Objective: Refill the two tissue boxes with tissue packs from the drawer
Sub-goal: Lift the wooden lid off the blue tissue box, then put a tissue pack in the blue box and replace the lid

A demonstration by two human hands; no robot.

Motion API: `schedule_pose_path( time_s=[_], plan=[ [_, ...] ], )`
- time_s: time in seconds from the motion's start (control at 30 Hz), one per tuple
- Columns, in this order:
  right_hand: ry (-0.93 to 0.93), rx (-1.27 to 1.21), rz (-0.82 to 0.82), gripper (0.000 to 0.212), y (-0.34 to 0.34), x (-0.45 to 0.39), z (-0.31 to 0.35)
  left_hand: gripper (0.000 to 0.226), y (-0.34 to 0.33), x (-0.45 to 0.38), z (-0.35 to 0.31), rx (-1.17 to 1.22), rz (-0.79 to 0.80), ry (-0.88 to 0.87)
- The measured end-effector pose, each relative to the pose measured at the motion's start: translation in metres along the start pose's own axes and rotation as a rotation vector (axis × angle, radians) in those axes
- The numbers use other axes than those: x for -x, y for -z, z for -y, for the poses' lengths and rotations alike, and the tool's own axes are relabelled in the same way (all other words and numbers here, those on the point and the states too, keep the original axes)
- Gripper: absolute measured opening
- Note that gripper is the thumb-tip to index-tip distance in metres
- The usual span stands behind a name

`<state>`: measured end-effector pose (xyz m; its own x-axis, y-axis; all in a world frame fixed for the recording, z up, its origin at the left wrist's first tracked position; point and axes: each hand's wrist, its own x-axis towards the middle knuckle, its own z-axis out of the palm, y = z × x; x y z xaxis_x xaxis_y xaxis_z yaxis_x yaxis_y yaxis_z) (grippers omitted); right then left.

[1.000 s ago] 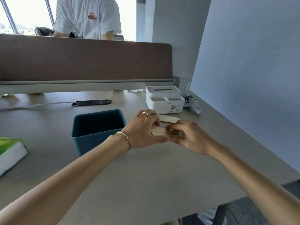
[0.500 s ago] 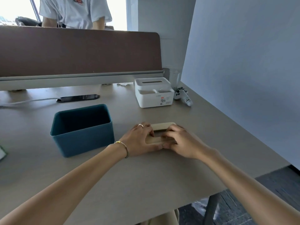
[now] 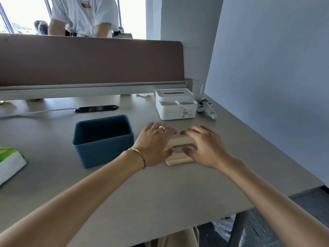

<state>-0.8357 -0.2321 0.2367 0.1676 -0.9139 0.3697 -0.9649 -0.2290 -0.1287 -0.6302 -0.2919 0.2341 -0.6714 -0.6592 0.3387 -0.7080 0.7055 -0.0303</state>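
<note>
A teal tissue box (image 3: 105, 150) stands open on the desk with its dark inside showing. Its wooden lid (image 3: 178, 141), with an oval slot, lies flat on the desk just right of it. My left hand (image 3: 154, 143) and my right hand (image 3: 204, 147) are spread over the lid's two ends, fingers apart and gripping nothing. A white tissue box (image 3: 175, 106) with its lid on sits farther back. A green and white tissue pack (image 3: 8, 161) lies at the left edge.
A black phone (image 3: 96, 108) with a white cable lies behind the teal box. A glass (image 3: 197, 89) and a small white toy (image 3: 207, 108) sit by the right wall. A brown partition (image 3: 89, 59) closes the desk's far side; a person (image 3: 83, 15) stands beyond it.
Both hands lowered the wooden lid onto the desk and let go of it; their fingers now spread above it. The view shifted, so the tissue pack shows at the left again.
</note>
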Motion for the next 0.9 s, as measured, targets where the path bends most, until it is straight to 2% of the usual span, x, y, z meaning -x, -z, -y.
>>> schedule_pose_path(
  time_s=[0.23,0.53,0.73,0.9],
  plan=[
    [0.058,-0.024,-0.125,0.052,0.012,-0.037,0.063,0.052,0.056,0.033,0.034,-0.137,-0.132,0.176],
    [0.239,-0.124,-0.108,0.052,-0.01,-0.092,0.184,0.051,0.095,0.116,0.12,-0.19,-0.189,0.454],
    [0.358,-0.222,-0.079,0.051,-0.03,-0.122,0.263,0.051,0.111,0.181,0.173,-0.249,-0.156,0.586],
    [0.438,-0.281,-0.032,0.053,-0.048,-0.137,0.321,0.051,0.117,0.235,0.224,-0.33,-0.026,0.704]
  ],
)
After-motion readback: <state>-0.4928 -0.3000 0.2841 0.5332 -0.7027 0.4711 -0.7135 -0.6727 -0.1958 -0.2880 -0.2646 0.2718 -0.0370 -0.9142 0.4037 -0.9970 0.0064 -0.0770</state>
